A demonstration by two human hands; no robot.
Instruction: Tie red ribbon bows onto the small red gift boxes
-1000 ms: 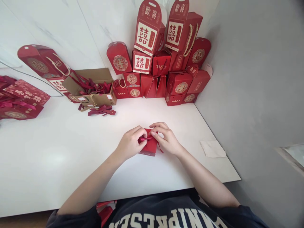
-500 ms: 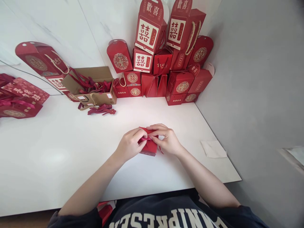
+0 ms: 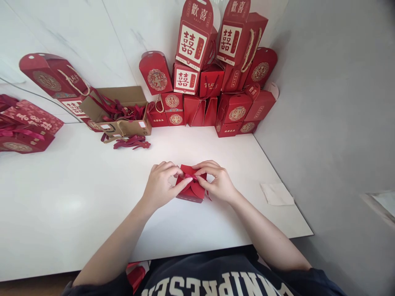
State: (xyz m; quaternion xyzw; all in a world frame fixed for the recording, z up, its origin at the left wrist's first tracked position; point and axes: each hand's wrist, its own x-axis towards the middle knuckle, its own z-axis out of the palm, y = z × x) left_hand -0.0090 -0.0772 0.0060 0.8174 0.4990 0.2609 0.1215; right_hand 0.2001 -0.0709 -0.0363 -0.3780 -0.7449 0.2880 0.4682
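Note:
A small red gift box (image 3: pixel 194 191) with petal-shaped top flaps sits on the white table (image 3: pixel 77 197) in front of me. A red ribbon (image 3: pixel 190 177) crosses its top. My left hand (image 3: pixel 161 186) rests at the box's left side, fingers curled, pinching the ribbon with thumb and forefinger. At the box's right side, my right hand (image 3: pixel 216 181) pinches the other end of the ribbon over the flaps. The two hands almost meet above the box.
A stack of red gift boxes and bags (image 3: pixel 212 78) fills the far corner. An open cardboard box (image 3: pixel 119 111) of red ribbons stands left of it, loose red pieces (image 3: pixel 131 143) before it. More red boxes (image 3: pixel 26 127) lie far left. A white napkin (image 3: pixel 276 193) lies right.
My left hand has shifted slightly left, uncovering more of the box's top flaps. The right hand has stayed on the ribbon. The box has barely moved.

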